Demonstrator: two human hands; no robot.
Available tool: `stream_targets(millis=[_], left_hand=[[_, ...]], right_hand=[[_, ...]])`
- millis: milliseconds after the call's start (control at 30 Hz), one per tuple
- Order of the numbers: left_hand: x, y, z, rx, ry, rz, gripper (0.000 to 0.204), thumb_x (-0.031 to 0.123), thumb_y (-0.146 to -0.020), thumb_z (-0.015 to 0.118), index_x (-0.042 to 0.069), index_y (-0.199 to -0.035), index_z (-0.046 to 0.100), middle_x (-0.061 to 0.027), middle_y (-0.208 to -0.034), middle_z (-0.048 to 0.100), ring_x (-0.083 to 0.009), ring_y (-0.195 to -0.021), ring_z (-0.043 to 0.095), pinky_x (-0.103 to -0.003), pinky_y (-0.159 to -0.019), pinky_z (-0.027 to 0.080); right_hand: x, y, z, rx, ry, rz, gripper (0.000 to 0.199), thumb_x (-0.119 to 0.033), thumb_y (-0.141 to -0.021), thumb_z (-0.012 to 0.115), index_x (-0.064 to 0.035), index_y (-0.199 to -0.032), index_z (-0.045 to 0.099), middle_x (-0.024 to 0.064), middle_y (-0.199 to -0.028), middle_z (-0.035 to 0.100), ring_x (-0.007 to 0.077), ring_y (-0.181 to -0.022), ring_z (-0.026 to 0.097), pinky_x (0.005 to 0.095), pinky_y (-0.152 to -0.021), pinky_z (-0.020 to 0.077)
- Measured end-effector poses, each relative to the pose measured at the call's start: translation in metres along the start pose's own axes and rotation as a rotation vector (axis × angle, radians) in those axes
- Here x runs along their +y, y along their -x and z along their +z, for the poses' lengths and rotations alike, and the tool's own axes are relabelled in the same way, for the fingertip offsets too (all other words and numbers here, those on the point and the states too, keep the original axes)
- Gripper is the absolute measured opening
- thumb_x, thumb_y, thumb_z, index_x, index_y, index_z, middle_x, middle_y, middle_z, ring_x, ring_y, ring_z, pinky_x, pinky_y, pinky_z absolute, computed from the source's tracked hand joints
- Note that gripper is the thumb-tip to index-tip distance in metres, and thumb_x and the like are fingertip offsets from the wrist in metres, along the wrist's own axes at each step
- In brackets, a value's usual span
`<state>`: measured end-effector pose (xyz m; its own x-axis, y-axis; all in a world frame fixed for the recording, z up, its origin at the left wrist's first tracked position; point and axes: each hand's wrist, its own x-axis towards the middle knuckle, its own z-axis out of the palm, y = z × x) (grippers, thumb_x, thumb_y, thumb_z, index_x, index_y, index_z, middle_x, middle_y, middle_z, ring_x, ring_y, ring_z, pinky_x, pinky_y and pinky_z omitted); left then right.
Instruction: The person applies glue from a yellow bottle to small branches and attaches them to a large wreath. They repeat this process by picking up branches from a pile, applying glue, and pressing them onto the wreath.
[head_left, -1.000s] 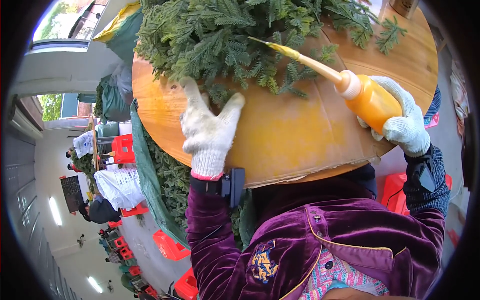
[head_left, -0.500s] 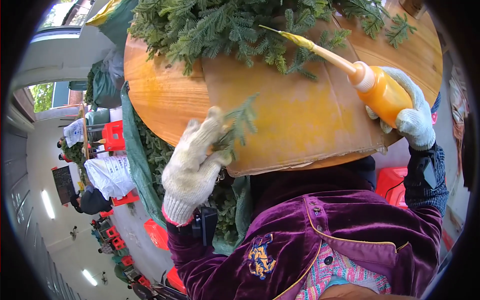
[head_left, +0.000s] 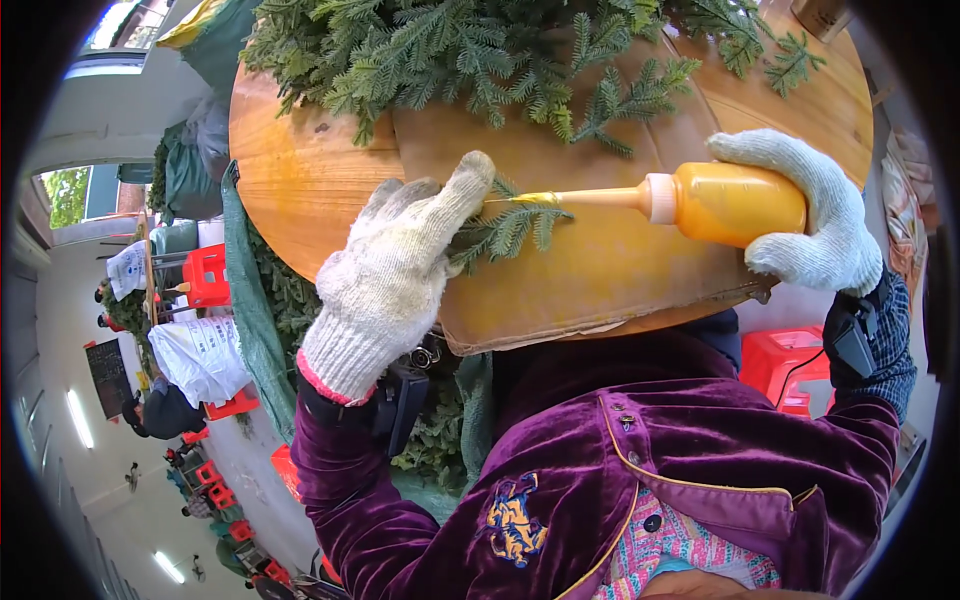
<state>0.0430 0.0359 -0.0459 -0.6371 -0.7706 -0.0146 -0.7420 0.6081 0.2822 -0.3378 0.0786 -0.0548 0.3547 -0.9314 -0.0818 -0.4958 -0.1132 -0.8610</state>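
Head view: right fingers (head_left: 765, 148) clamp a bottle (head_left: 740, 205); left fingers (head_left: 465, 182) pinch a sprig (head_left: 515, 230); branches (head_left: 450, 60) overlie the cardboard (head_left: 610, 285).

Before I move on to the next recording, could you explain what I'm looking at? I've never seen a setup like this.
There is no machine here, only a person's left hand and right hand, both in pale gloves. The view comes from a wide fisheye camera worn on the person's head and looking down, so straight edges bend toward the rim; picture left is the person's left.

On the wooden table lies a brown sheet with yellow stains, and green branches are heaped at the far side.

The left hand holds a small sprig. The right hand grips a bottle of orange colour, tipped sideways, its long nozzle reaching over the sprig. Whether they touch, I cannot tell.
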Motion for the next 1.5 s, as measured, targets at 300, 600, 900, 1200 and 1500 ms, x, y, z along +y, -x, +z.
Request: stream_targets(millis=[300, 600, 900, 1200, 1500], left_hand=[[0.006, -0.008, -0.004, -0.039, -0.072, -0.035, 0.085, -0.012, -0.073, 0.068, 0.014, -0.151, 0.047, -0.0161, -0.126, 0.063, -0.0356, -0.117, 0.060, -0.041, -0.099, 0.051], [0.006, -0.009, 0.002, 0.004, -0.181, 0.038, 0.086, -0.008, -0.071, 0.072, 0.014, -0.151, 0.047, -0.0161, -0.130, 0.063, -0.0362, -0.119, 0.060, -0.043, -0.103, 0.049], [0.023, 0.028, 0.019, 0.326, -0.232, -0.155, 0.076, 0.005, -0.075, 0.080, 0.007, -0.146, 0.052, -0.0104, -0.112, 0.072, -0.0313, -0.106, 0.067, -0.053, -0.111, 0.040], [0.041, 0.020, 0.050, 0.398, -0.114, -0.288, 0.074, 0.018, -0.075, 0.085, 0.005, -0.141, 0.056, -0.0095, -0.104, 0.072, -0.0285, -0.098, 0.068, -0.062, -0.110, 0.035], [0.023, 0.013, 0.048, 0.299, -0.047, -0.243, 0.072, 0.014, -0.080, 0.082, 0.006, -0.146, 0.053, -0.0140, -0.124, 0.069, -0.0281, -0.110, 0.067, -0.049, -0.114, 0.037]], right_hand=[[0.007, -0.011, 0.006, -0.077, 0.041, -0.188, 0.078, -0.036, -0.072, 0.086, 0.0037, -0.134, 0.060, 0.0164, -0.128, 0.063, 0.0276, -0.118, 0.063, 0.0380, -0.103, 0.0476], [0.009, -0.024, 0.006, -0.105, 0.166, -0.332, 0.074, -0.032, -0.073, 0.086, 0.0023, -0.133, 0.060, 0.0160, -0.124, 0.065, 0.0282, -0.114, 0.065, 0.0382, -0.100, 0.0497], [0.009, -0.021, 0.006, -0.092, 0.215, -0.295, 0.070, -0.028, -0.073, 0.085, 0.0010, -0.132, 0.061, 0.0167, -0.122, 0.065, 0.0285, -0.112, 0.066, 0.0374, -0.099, 0.0503], [0.008, -0.022, 0.008, -0.075, 0.212, -0.252, 0.071, -0.028, -0.072, 0.084, 0.0015, -0.132, 0.061, 0.0158, -0.121, 0.065, 0.0282, -0.113, 0.065, 0.0362, -0.100, 0.0492], [-0.001, -0.013, 0.011, -0.032, -0.007, 0.007, 0.073, -0.030, -0.073, 0.084, 0.0014, -0.134, 0.060, 0.0151, -0.122, 0.066, 0.0251, -0.115, 0.064, 0.0358, -0.101, 0.0484]])
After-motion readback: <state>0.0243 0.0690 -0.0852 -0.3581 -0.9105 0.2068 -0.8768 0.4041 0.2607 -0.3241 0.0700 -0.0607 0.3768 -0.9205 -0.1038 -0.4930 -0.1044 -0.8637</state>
